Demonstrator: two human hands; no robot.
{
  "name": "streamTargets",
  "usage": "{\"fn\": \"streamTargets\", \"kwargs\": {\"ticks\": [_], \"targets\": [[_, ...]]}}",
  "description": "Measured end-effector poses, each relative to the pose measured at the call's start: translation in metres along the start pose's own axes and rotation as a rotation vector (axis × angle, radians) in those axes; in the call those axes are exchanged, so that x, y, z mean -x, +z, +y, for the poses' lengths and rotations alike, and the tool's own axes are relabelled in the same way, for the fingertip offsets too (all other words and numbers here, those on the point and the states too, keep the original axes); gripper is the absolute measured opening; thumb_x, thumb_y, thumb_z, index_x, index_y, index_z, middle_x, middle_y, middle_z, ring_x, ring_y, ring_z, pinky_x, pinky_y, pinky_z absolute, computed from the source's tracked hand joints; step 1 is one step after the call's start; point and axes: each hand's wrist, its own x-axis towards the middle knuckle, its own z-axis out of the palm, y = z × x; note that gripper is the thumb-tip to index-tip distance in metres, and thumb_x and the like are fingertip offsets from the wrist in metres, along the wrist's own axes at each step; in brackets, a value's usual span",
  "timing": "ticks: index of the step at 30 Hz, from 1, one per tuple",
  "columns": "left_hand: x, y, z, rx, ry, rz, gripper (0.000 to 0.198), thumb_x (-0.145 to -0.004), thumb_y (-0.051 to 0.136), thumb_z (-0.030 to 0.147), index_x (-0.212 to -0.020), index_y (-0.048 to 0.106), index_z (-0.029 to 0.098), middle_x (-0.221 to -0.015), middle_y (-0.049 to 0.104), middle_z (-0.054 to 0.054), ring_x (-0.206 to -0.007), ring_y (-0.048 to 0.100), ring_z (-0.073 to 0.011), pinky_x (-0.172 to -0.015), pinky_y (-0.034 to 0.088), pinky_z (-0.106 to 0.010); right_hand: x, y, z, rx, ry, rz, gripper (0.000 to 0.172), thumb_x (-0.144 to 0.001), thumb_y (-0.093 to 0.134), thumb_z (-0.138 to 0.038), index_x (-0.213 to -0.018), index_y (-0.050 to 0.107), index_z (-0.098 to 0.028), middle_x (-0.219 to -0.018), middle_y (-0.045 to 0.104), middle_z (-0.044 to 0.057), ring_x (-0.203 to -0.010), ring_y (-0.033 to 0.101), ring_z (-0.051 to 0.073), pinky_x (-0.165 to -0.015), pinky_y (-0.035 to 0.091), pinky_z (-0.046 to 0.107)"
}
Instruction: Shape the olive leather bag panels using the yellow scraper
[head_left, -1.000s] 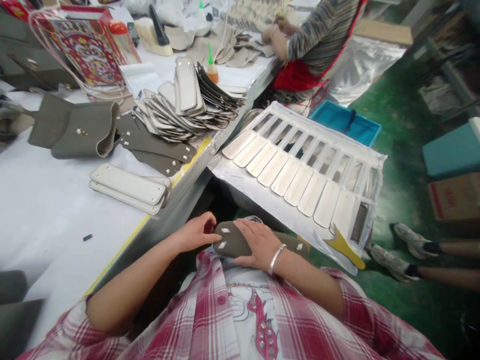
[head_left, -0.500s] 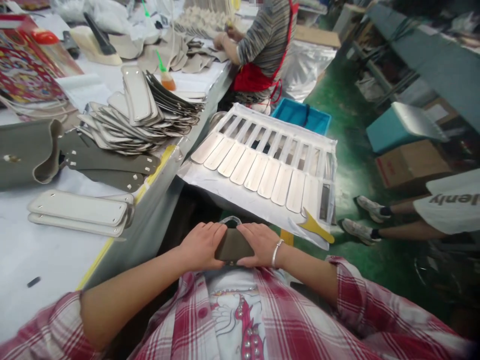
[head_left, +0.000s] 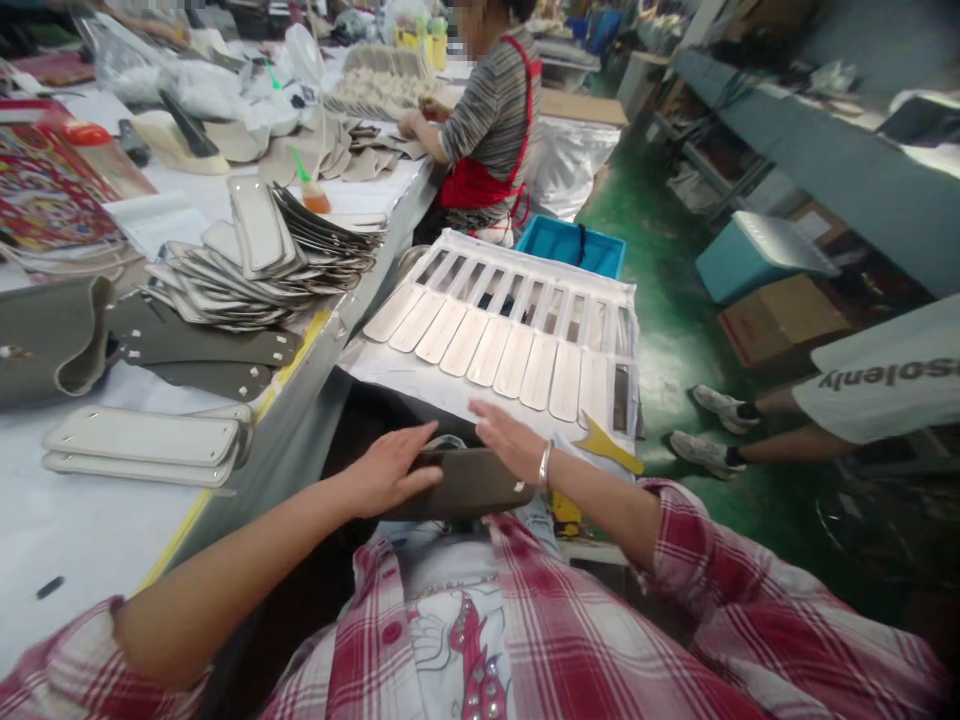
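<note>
One dark strip (head_left: 469, 485), white table (head_left: 112, 540), green floor (head_left: 660, 345)

Table (head_left: 82, 540): bright white at 8 o'clock
Floor (head_left: 660, 350): pale glare at 3 o'clock
Sleeve (head_left: 810, 610): stretched, blurred at 4 o'clock

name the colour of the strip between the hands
The strip is dark grey-brown, in the head view.
</note>
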Motion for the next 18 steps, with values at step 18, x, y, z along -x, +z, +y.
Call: {"fn": "streamTargets", "kwargs": {"ticks": [18], "targets": [[-0.011, 0.033, 0.029, -0.371, -0.317, 0.399, 0.048, -0.089, 0.030, 0.027, -0.134, 0.034, 0.013, -0.131, 0.046, -0.014, -0.125, 0.034, -0.0284, -0.104, 0.016, -0.051, 0.002, 0.057, -0.033, 0.353, 0.005, 0.232, 0.052, -0.090, 0.032, -0.043, -0.133, 0.035, -0.013, -0.134, 0.041, 0.014, -0.128, 0.029, 0.023, -0.108, 0.012, 0.045]]}}
